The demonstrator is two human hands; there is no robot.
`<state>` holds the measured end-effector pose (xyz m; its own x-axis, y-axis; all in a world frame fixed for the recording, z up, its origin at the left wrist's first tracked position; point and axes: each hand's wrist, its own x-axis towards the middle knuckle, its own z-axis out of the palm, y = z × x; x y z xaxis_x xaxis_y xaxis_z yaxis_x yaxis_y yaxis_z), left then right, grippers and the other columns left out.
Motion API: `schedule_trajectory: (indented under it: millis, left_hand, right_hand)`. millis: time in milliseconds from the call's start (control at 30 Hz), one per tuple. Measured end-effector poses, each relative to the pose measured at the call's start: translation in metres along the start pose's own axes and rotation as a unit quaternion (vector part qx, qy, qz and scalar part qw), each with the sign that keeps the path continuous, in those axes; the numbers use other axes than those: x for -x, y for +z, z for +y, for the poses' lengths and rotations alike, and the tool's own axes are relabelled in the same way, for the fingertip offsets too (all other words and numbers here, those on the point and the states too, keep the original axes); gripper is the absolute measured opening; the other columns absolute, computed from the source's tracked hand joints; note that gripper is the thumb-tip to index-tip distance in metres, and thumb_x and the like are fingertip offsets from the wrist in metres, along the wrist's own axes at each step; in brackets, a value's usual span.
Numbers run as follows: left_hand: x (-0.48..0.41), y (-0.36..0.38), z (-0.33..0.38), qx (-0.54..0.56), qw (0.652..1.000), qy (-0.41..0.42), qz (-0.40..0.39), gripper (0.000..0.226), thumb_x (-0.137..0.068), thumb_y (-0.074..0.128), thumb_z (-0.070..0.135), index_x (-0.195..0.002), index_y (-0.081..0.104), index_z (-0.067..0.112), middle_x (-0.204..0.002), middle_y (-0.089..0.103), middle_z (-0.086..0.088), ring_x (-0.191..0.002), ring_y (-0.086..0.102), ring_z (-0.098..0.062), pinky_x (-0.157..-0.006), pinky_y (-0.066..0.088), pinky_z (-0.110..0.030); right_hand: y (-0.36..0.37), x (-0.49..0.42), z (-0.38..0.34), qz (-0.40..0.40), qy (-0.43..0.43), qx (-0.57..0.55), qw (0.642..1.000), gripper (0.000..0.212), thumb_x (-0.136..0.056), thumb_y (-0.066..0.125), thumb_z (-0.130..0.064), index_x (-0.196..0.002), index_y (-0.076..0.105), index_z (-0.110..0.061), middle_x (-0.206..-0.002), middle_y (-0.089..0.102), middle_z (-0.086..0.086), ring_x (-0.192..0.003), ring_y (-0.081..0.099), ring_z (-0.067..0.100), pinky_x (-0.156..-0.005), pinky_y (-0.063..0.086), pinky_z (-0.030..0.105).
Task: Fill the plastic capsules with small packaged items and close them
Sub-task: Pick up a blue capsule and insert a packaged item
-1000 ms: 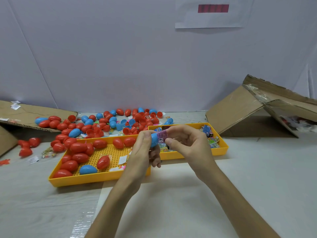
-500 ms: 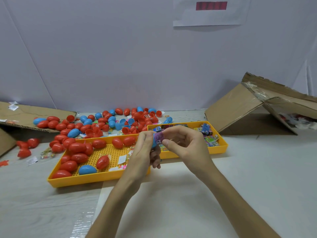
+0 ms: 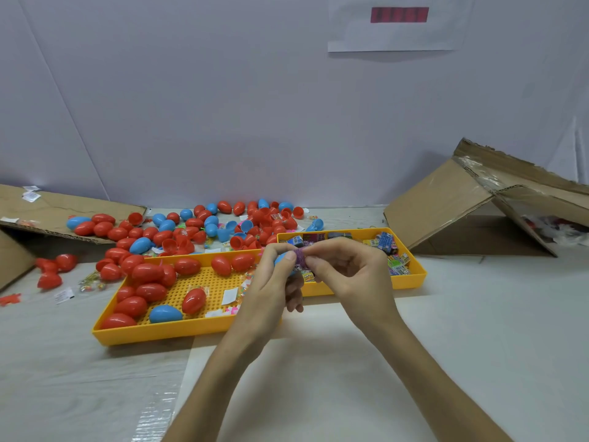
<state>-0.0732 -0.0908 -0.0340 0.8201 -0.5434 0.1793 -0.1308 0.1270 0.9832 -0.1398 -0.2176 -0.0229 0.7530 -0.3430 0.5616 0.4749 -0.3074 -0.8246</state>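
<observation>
My left hand (image 3: 274, 282) grips a blue capsule half (image 3: 281, 260) in front of the two yellow trays. My right hand (image 3: 350, 269) pinches a small purple packaged item (image 3: 299, 258) and holds it at the capsule's mouth, partly inside. Fingers hide most of the capsule. The right yellow tray (image 3: 411, 280) holds several small colourful packaged items (image 3: 387, 242). The left yellow tray (image 3: 153, 334) holds several closed red capsules (image 3: 148, 272) and one blue capsule (image 3: 165, 313).
A heap of red and blue capsules and open halves (image 3: 204, 229) lies behind the trays. A cardboard flap (image 3: 47, 208) lies at the left and a tipped cardboard box (image 3: 478, 202) at the right. A few red capsules (image 3: 54, 269) lie loose at the left.
The purple item has gone further into the blue capsule half, and my right fingers have closed in toward my left hand. Both hands stay in the same place.
</observation>
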Motion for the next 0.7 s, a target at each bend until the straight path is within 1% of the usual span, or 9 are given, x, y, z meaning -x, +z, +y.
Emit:
schedule_trajectory:
  millis: [67, 133, 233, 300, 367, 433, 533, 633, 700]
  left_hand:
    - [0.0, 0.0, 0.001, 0.008, 1.0, -0.002, 0.003, 0.02, -0.109, 0.037, 0.025, -0.111, 0.053, 0.012, -0.063, 0.038, -0.002, -0.048, 0.04, -0.012, -0.047, 0.044, -0.023]
    - [0.0, 0.0, 0.003, 0.033, 0.999, -0.013, 0.004, 0.025, -0.109, 0.036, 0.028, -0.115, 0.054, 0.011, -0.063, 0.039, -0.001, -0.049, 0.039, -0.012, -0.048, 0.044, -0.023]
    - [0.001, -0.001, 0.005, 0.114, 0.993, -0.042, -0.007, 0.031, -0.108, 0.036, 0.036, -0.11, 0.055, 0.011, -0.063, 0.04, 0.002, -0.049, 0.037, -0.011, -0.049, 0.044, -0.023]
    - [0.002, -0.002, 0.008, 0.183, 0.981, -0.064, -0.024, 0.036, -0.106, 0.037, 0.041, -0.098, 0.057, 0.013, -0.062, 0.036, 0.001, -0.049, 0.034, -0.012, -0.05, 0.044, -0.023]
    - [0.003, -0.002, 0.01, 0.231, 0.968, -0.085, -0.039, 0.041, -0.1, 0.042, 0.047, -0.086, 0.065, 0.016, -0.061, 0.032, 0.0, -0.048, 0.032, -0.012, -0.05, 0.044, -0.024]
    - [0.003, -0.001, 0.01, 0.259, 0.96, -0.101, -0.045, 0.043, -0.093, 0.046, 0.052, -0.086, 0.067, 0.015, -0.06, 0.03, 0.0, -0.049, 0.031, -0.012, -0.052, 0.043, -0.026]
    - [0.004, 0.002, 0.007, 0.291, 0.949, -0.115, -0.047, 0.048, -0.1, 0.041, 0.051, -0.083, 0.07, 0.016, -0.06, 0.029, 0.0, -0.049, 0.031, -0.012, -0.056, 0.039, -0.029]
    - [0.005, 0.003, 0.005, 0.32, 0.939, -0.121, -0.049, 0.047, -0.104, 0.036, 0.049, -0.095, 0.065, 0.014, -0.059, 0.028, 0.001, -0.049, 0.031, -0.012, -0.058, 0.038, -0.029]
    - [0.005, 0.004, 0.005, 0.322, 0.937, -0.121, -0.052, 0.045, -0.103, 0.035, 0.049, -0.107, 0.059, 0.011, -0.058, 0.028, 0.001, -0.05, 0.031, -0.012, -0.058, 0.038, -0.028]
  right_hand:
    - [0.003, 0.002, -0.001, 0.029, -0.011, -0.001, 1.0, 0.018, -0.084, 0.079, -0.008, -0.086, 0.077, -0.026, -0.079, 0.074, -0.007, -0.071, 0.07, 0.013, -0.065, 0.054, 0.021]
    - [0.003, 0.002, -0.001, 0.053, -0.014, -0.009, 0.998, 0.012, -0.083, 0.079, -0.017, -0.091, 0.075, -0.025, -0.08, 0.071, -0.006, -0.072, 0.067, 0.017, -0.064, 0.054, 0.024]
    - [0.002, 0.001, 0.0, 0.051, 0.003, -0.005, 0.999, 0.028, -0.084, 0.074, -0.024, -0.111, 0.071, -0.024, -0.093, 0.071, -0.007, -0.089, 0.067, 0.015, -0.072, 0.054, 0.026]
    - [0.002, 0.0, 0.001, 0.027, 0.019, 0.001, 0.999, 0.04, -0.082, 0.073, -0.024, -0.122, 0.065, -0.025, -0.104, 0.073, -0.009, -0.102, 0.067, 0.013, -0.078, 0.053, 0.024]
    - [0.004, 0.0, 0.002, 0.007, 0.025, -0.004, 1.0, 0.047, -0.081, 0.072, -0.022, -0.127, 0.061, -0.027, -0.11, 0.074, -0.011, -0.107, 0.066, 0.013, -0.081, 0.051, 0.022]
    - [0.006, 0.002, 0.003, 0.003, 0.017, -0.003, 1.0, 0.047, -0.083, 0.072, -0.019, -0.127, 0.059, -0.028, -0.11, 0.074, -0.011, -0.109, 0.067, 0.014, -0.085, 0.051, 0.026]
    - [0.01, 0.005, 0.004, 0.016, 0.003, 0.004, 1.0, 0.045, -0.084, 0.073, -0.016, -0.125, 0.06, -0.028, -0.107, 0.075, -0.013, -0.112, 0.067, 0.012, -0.09, 0.049, 0.022]
    - [0.012, 0.007, 0.004, 0.021, -0.005, 0.023, 1.0, 0.04, -0.084, 0.073, -0.017, -0.121, 0.063, -0.028, -0.104, 0.075, -0.016, -0.11, 0.067, 0.007, -0.089, 0.047, 0.015]
    - [0.013, 0.008, 0.003, 0.022, -0.012, 0.038, 0.999, 0.037, -0.085, 0.072, -0.018, -0.119, 0.064, -0.028, -0.104, 0.074, -0.016, -0.109, 0.067, 0.008, -0.089, 0.049, 0.018]
